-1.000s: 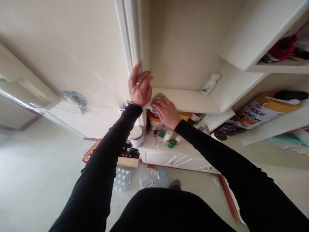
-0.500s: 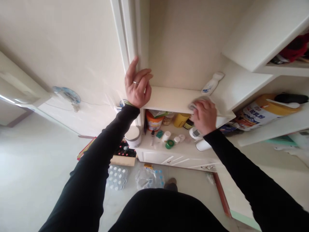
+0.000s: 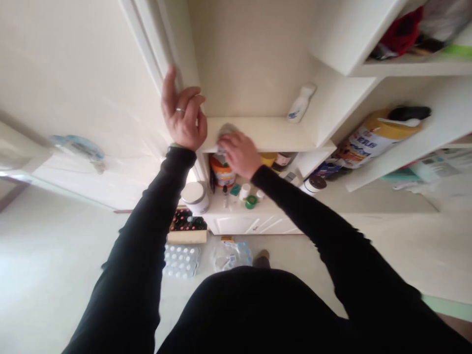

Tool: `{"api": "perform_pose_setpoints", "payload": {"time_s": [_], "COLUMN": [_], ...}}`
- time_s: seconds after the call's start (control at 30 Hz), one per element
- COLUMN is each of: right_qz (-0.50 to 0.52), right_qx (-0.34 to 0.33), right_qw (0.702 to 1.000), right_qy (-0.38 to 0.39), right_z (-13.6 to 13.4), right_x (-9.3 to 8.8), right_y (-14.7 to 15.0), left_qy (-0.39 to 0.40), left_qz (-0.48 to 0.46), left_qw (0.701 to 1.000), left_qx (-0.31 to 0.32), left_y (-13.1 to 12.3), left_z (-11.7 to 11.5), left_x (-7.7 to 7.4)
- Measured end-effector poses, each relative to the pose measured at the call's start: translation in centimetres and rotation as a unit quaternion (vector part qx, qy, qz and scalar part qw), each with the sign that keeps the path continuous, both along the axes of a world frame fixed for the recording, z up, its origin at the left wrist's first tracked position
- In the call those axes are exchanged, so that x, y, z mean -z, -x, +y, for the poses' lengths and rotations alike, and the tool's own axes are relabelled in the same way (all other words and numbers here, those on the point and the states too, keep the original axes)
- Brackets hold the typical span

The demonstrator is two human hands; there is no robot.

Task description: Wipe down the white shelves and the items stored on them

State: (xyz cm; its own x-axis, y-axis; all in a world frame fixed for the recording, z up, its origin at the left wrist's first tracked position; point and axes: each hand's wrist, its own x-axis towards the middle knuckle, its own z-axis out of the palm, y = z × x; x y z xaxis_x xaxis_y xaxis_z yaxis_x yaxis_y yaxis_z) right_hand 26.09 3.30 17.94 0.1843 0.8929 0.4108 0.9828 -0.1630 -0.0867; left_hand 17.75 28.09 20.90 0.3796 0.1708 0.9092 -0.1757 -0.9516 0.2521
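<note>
My left hand (image 3: 185, 115), a ring on one finger, rests against the upright edge of the white cabinet (image 3: 153, 39). Its index finger is stretched out and the others are loosely bent, with nothing in them. Under the closed fingers of my right hand (image 3: 242, 153) is a bunched grey cloth (image 3: 227, 130), pressed on the left part of the white shelf (image 3: 265, 132). The cloth is blurred and partly hidden by the hand. Toward the right end of that shelf, a white bottle (image 3: 301, 103) leans over, apart from both hands.
Below are an orange tub (image 3: 223, 176), a green-lidded jar (image 3: 251, 201) and a white-lidded container (image 3: 194, 195). Side shelves at right hold a large yellow-and-white bag (image 3: 363, 142). Packs of bottles (image 3: 182, 260) stand on the floor. A blue round object (image 3: 79, 145) is at left.
My right hand has slid the cloth leftward along the shelf, from near the white bottle to close beside my left hand. The left hand keeps its place on the cabinet edge; the view has shifted.
</note>
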Motion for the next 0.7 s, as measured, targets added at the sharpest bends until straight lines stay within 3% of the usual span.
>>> {"api": "perform_pose_setpoints", "payload": {"time_s": [0.2,0.33,0.43,0.47,0.53,0.63,0.7], "right_qz": [-0.048,-0.09,-0.102,-0.103,-0.105,-0.102,-0.096], "right_qx": [0.16,0.222,0.241,0.247,0.254,0.257,0.259], "right_qw": [0.985,0.97,0.964,0.963,0.96,0.958,0.957], "right_qy": [-0.039,-0.037,-0.034,-0.04,-0.057,-0.082,-0.084], "right_z": [-8.0,-9.9,-9.9,-9.8,-9.6,-9.4,-9.4], "right_x": [2.1,3.6,4.3,4.5,4.8,5.1,5.1], "right_y": [-8.6,-12.1,-13.4,-13.7,-14.0,-14.0,-13.8], "left_qy": [0.018,-0.045,-0.061,-0.039,0.043,0.166,0.282], "left_qz": [0.042,0.04,0.018,0.006,-0.014,-0.028,-0.001], "left_qw": [0.998,0.997,0.997,0.997,0.992,0.968,0.935], "left_qx": [-0.041,-0.045,-0.044,-0.062,-0.119,-0.185,-0.213], "left_y": [0.8,1.8,4.6,6.0,9.6,15.1,17.9], "left_z": [-2.6,-3.5,-4.7,-5.4,-7.2,-10.1,-11.9], "left_x": [-0.6,-1.3,0.1,1.4,5.4,13.6,19.0]}}
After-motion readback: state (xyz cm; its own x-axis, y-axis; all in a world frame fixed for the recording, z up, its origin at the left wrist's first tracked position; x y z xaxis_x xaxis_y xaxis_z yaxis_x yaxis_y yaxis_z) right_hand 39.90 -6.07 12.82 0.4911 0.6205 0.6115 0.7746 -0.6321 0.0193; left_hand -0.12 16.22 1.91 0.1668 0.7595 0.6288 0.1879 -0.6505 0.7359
